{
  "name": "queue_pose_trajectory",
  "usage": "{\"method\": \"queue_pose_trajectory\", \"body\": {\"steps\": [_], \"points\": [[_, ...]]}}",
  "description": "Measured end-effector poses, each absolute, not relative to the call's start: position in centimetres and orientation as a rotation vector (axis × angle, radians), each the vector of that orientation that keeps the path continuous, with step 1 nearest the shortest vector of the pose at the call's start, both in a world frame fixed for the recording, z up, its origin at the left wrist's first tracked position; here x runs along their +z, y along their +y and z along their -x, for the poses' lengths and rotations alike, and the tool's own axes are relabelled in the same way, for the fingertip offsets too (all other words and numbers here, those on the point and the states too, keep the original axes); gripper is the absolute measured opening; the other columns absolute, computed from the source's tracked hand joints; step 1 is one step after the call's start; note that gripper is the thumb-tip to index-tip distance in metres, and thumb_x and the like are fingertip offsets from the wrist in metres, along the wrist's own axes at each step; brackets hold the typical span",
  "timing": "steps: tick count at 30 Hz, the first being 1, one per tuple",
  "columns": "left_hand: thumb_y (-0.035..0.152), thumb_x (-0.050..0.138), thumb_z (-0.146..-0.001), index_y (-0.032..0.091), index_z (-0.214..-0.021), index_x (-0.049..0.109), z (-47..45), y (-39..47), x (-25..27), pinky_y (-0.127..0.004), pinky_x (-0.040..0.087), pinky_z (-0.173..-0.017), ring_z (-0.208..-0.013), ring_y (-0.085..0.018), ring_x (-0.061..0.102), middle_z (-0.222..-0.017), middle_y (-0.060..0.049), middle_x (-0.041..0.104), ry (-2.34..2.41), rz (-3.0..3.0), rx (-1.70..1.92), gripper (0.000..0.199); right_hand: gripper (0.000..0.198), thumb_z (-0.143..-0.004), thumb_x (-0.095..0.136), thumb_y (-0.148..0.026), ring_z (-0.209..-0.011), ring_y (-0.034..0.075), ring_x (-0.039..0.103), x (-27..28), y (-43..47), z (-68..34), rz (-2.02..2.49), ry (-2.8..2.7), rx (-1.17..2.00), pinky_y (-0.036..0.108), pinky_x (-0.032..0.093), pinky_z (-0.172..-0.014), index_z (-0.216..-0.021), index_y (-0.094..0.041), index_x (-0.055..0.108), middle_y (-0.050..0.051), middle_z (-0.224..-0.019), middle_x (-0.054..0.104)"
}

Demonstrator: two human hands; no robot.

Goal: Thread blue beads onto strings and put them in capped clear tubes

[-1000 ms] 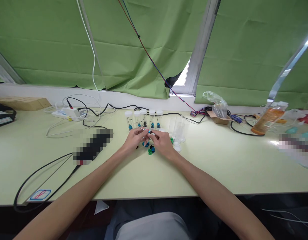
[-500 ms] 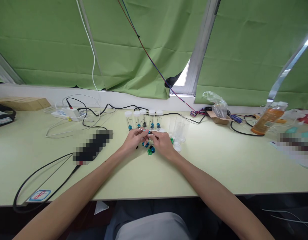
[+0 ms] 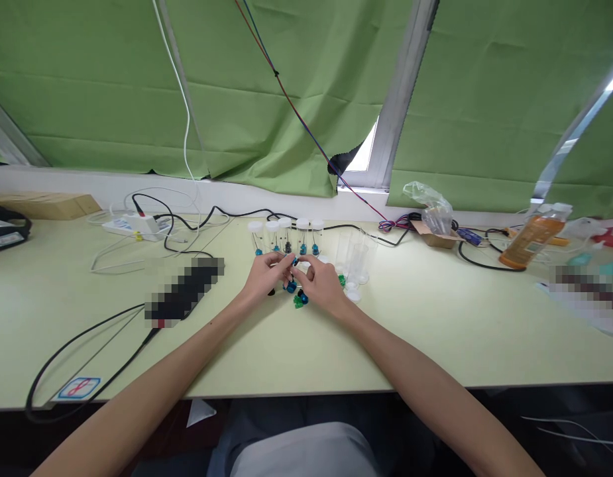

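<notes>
In the head view, my left hand (image 3: 264,275) is closed, pinching a small blue and dark part (image 3: 295,262) between thumb and fingertips. My right hand (image 3: 324,283) meets it from the other side, with thumb and forefinger curled at the same part; fingers hide most of it. Below the hands lie loose blue pieces (image 3: 290,287) and a green piece (image 3: 299,302). Just beyond them stands a row of several clear tubes (image 3: 303,237) with white caps, holding blue or dark parts on thin stems. Another green piece (image 3: 342,280) shows beside my right hand.
Uncapped clear tubes (image 3: 358,258) and white caps (image 3: 352,292) stand right of my hands. A black device (image 3: 184,291) with a cable lies left. Farther right are a small cardboard box (image 3: 435,235) and a tilted orange bottle (image 3: 533,237). A power strip (image 3: 142,226) sits back left.
The small blue part has shifted slightly left and up between my fingertips. My right thumb and forefinger have changed their pose around it. Things on the table stay put.
</notes>
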State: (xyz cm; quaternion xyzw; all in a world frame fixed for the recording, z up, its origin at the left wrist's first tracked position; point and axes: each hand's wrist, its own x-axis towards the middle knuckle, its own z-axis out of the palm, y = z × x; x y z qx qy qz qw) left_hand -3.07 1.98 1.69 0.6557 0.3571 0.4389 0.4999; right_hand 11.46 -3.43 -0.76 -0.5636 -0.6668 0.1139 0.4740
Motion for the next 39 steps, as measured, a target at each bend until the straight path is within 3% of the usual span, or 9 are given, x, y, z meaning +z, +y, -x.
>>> {"method": "queue_pose_trajectory", "body": {"steps": [7,10,15,25,39], "points": [[0.052,0.07,-0.074,0.015,-0.062,0.059,2.9,1.9,1.6,-0.028,0.046,-0.049,-0.051,-0.014,0.056,-0.06,-0.003,0.058,0.95,-1.625,1.049,0.041,0.027,-0.094,0.045,-0.041,-0.051,0.013,0.05,0.1,-3.6,-11.7,1.255,-1.352,0.319,0.024,0.038,-0.054,-0.099,-0.02,0.061,-0.004,-0.056,0.053],[0.051,0.065,-0.078,0.017,-0.059,0.053,2.8,1.6,1.4,-0.027,0.044,-0.051,-0.049,-0.013,0.054,-0.055,-0.001,0.054,0.981,-1.836,1.029,0.041,0.029,-0.095,0.042,-0.045,-0.052,0.012,0.051,0.4,-3.6,-11.9,1.179,-1.246,0.38,0.023,0.038,-0.051,-0.096,-0.021,0.058,-0.002,-0.064,0.056],[0.048,0.059,-0.081,0.017,-0.06,0.055,2.6,1.2,1.2,-0.027,0.046,-0.06,-0.058,-0.013,0.053,-0.061,-0.002,0.059,0.986,-2.243,1.033,0.037,0.031,-0.095,0.043,-0.047,-0.049,0.009,0.046,0.5,-3.6,-12.1,1.123,-1.223,0.46,0.022,0.037,-0.049,-0.092,-0.021,0.057,-0.001,-0.072,0.056],[0.045,0.055,-0.083,0.018,-0.062,0.052,2.6,1.2,0.6,-0.026,0.039,-0.055,-0.056,-0.013,0.052,-0.062,-0.001,0.061,0.933,-2.495,0.844,0.034,0.026,-0.093,0.047,-0.043,-0.061,0.012,0.055,0.4,-3.8,-11.9,1.071,-1.328,0.429,0.023,0.041,-0.052,-0.09,-0.02,0.059,0.001,-0.078,0.058],[0.04,0.051,-0.084,0.018,-0.074,0.065,2.7,1.1,0.6,-0.029,0.04,-0.058,-0.061,-0.016,0.057,-0.072,-0.004,0.067,0.886,-2.484,0.73,0.029,0.024,-0.091,0.049,-0.041,-0.052,0.01,0.049,0.4,-4.0,-11.6,1.144,-1.412,0.381,0.024,0.042,-0.053,-0.095,-0.02,0.059,0.002,-0.081,0.061]]}}
